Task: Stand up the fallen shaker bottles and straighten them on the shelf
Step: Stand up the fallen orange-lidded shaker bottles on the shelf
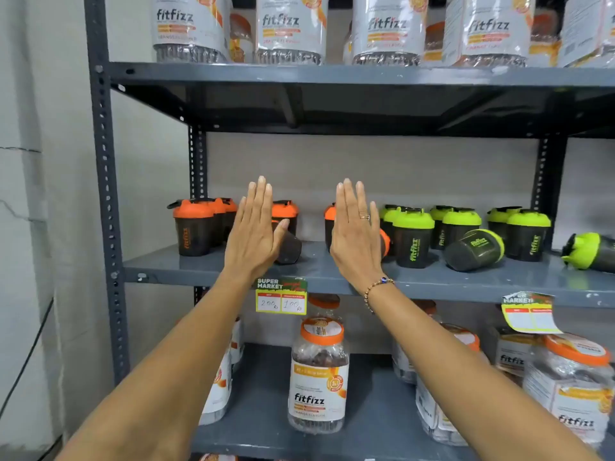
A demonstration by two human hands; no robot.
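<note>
Dark shaker bottles with orange or green lids stand on the grey middle shelf [332, 272]. My left hand [254, 231] is flat with fingers up, in front of a fallen orange-lidded shaker [289, 248]. My right hand [354, 234], also flat and empty, partly hides another orange-lidded shaker [384, 242] that looks tipped over. An upright orange shaker [193, 227] stands at the left. To the right, a green-lidded shaker [474, 249] lies on its side among upright green ones [412, 239]. A second fallen green shaker [589, 252] lies at the far right.
Large fitfizz jars fill the top shelf [289, 28] and the lower shelf [317, 374]. Price tags [281, 296] hang from the middle shelf's front edge. A grey upright post [106, 194] and a wall bound the left side.
</note>
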